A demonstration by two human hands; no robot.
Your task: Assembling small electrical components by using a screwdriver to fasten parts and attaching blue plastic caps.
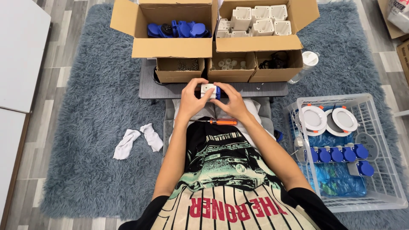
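Left hand and right hand both grip a white socket housing with blue part, just above the tabletop front edge; orange screwdriver lies on lap below.

Support surface: a shaggy grey-blue rug laid over grey wood-plank flooring. A low grey table is set on the rug just beyond the left hand and right hand. Three small open cardboard boxes are lined up on the table, beyond the fingertips. Two larger cardboard boxes are seen behind them. A pair of white socks lies on the rug, left of the left forearm. A white wire crate rests on the rug, right of the right arm.
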